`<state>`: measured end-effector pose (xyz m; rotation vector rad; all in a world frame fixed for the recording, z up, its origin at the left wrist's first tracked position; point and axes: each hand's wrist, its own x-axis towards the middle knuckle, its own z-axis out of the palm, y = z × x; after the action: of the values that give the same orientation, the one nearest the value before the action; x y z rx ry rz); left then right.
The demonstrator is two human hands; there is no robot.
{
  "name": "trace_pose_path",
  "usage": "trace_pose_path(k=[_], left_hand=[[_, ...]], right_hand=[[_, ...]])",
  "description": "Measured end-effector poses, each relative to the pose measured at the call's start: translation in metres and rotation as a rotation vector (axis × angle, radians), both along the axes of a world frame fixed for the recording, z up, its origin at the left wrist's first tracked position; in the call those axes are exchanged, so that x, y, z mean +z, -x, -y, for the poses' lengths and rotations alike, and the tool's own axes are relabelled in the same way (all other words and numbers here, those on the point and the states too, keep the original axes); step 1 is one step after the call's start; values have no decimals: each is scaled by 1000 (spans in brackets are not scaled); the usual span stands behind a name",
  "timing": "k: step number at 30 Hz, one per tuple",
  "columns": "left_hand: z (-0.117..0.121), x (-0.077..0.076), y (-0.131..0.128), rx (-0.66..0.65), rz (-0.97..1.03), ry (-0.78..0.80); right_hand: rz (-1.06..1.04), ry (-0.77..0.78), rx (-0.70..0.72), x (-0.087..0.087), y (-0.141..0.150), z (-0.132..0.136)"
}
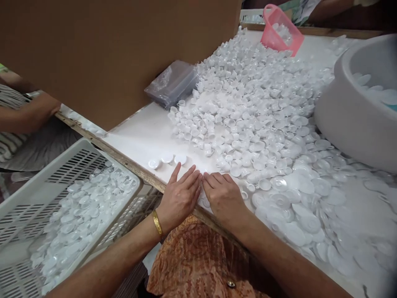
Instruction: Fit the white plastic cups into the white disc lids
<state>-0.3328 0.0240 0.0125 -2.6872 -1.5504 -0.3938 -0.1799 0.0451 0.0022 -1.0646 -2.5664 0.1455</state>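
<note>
Positioned at the near edge of the bench (139, 132), with left hand (184, 192) and right hand (221, 196) nearly meeting at the fingertips. Seen with fingers straightened on the left, bent downward on the right; with palms hidden, cannot tell whether gripping anything. Lined up just beyond the left hand: three white pieces (167, 158). Heaped ahead and to the right: white cups (232, 107) and white discs (306, 218). At left: slotted crate (34, 188) of small white parts (80, 211).

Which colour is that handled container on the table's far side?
The handled container is pink, seen in the head view.
</note>
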Motion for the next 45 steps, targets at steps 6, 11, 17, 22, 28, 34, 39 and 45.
trace_pose_path(k=[6,11,17,22,28,34,39,45], left_hand=[[-2,-1,15,110,-53,-80],[-15,3,39,311,-12,-140],[-9,5,-11,160,182,-12],[-7,-1,-77,-20,198,213],[-22,-2,-88,-24,94,186],[-29,0,-37,134,142,304],[-24,8,-19,226,249,387],[-26,6,-25,293,253,436]], right_hand=[[-225,223,-48,9,-32,-5],[-268,249,-409,28,-109,0],[198,130,-397,12,-119,22],[192,167,-423,10,-114,20],[-93,305,-493,24,-126,17],[-608,790,-567,29,-83,7],[-836,1087,-516,12,-39,-9],[-865,1201,-555,-3,-27,-19]])
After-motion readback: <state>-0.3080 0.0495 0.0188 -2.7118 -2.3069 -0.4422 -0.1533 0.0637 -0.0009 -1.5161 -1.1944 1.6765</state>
